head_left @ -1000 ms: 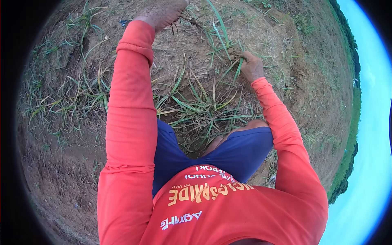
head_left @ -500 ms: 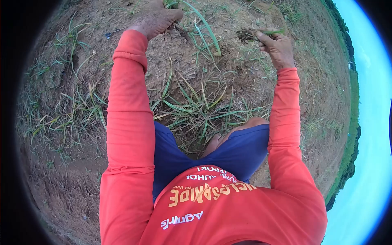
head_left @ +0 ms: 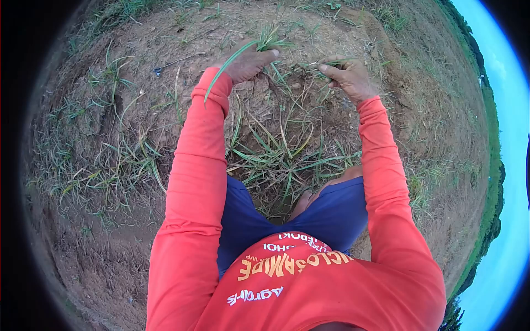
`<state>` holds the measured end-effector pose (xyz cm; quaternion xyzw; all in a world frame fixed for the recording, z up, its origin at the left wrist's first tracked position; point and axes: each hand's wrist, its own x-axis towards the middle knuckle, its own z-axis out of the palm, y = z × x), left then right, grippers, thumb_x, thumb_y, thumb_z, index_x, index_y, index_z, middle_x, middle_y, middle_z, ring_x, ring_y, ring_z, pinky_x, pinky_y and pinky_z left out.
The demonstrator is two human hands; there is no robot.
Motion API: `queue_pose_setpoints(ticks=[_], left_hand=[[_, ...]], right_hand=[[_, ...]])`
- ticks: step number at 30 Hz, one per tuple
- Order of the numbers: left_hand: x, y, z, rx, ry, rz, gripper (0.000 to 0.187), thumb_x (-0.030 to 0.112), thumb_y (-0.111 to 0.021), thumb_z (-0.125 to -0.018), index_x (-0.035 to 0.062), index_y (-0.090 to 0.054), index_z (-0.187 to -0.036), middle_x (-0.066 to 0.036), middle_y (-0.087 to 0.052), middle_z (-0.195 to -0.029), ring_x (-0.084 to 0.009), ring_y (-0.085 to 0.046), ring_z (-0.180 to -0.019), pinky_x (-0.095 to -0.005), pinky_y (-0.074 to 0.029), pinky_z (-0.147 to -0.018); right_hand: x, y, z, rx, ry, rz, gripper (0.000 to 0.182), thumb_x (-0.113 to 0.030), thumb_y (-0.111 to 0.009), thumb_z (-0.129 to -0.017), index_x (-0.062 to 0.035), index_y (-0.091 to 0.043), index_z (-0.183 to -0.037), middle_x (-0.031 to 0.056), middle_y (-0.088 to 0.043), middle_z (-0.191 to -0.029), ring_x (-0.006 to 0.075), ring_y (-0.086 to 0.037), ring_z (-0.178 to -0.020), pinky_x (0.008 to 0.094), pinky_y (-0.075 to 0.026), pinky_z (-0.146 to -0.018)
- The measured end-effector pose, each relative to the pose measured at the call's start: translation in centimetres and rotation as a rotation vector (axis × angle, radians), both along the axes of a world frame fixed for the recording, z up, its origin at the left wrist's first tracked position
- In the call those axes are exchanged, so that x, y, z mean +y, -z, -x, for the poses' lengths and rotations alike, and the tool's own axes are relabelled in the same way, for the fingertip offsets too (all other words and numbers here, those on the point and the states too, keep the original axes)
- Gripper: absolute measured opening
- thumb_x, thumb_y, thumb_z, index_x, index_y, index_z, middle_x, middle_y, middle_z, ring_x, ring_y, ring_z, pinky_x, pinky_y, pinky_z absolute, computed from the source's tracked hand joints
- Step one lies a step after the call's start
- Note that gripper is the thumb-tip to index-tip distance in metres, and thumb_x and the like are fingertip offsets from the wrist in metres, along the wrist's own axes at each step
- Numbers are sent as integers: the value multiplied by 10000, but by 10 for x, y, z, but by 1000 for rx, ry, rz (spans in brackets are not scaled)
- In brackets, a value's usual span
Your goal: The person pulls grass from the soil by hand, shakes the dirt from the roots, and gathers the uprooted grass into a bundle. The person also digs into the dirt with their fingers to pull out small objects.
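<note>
My left hand (head_left: pixel 249 63), at the upper middle, is closed round a tuft of green grass (head_left: pixel 268 39). One long blade from it hangs over the wrist, and dark roots dangle below the fingers. To its right, my right hand (head_left: pixel 349 79) pinches a thin grass sprig (head_left: pixel 309 67) between thumb and fingers. The two hands are a short way apart, above bare soil. Below them a spreading clump of long-bladed grass (head_left: pixel 281 154) grows in front of my legs.
Brown soil (head_left: pixel 99 265) with scattered grass surrounds me. More grass tufts (head_left: pixel 141 160) grow at the left. My bare foot (head_left: pixel 301 205) is beside the clump. A small blue scrap (head_left: pixel 157 71) lies at the upper left. Trees and sky show at the right edge.
My left hand has moved right and down, with its grass showing more fully. My right hand has come left and lower, so the hands are nearer each other.
</note>
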<state>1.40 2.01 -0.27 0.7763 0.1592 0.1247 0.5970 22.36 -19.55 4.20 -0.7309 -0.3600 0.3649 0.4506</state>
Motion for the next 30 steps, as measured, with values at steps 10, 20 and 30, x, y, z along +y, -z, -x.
queue_pose_setpoints(ticks=[10, 20, 30], left_hand=[[25, 8, 3, 245, -252, -422, 488, 490, -647, -915, 42, -714, -1097, -139, -684, -813, -253, -619, -770, -429, -476, -740], [45, -30, 57, 55, -668, -343, 487, 536, -728, -873, 67, -741, -1003, -80, -654, -806, -225, -588, -773, -398, -464, -718], [54, -34, 66, 73, -633, -404, 538, 561, -687, -890, 34, -730, -984, -113, -654, -785, -244, -622, -766, -424, -484, -732]], right_hand=[[47, 78, 10, -681, -82, 113, 491, -261, -736, -815, -46, -678, -1252, 218, -707, -1142, 370, -675, -1088, 416, -526, -981], [64, 148, 54, -819, -212, 97, 346, -305, -700, -893, -76, -656, -1149, 221, -662, -1062, 388, -646, -1093, 465, -522, -949], [73, 145, 52, -989, -259, 246, 217, -261, -645, -926, -54, -703, -950, 221, -716, -974, 425, -697, -932, 515, -551, -847]])
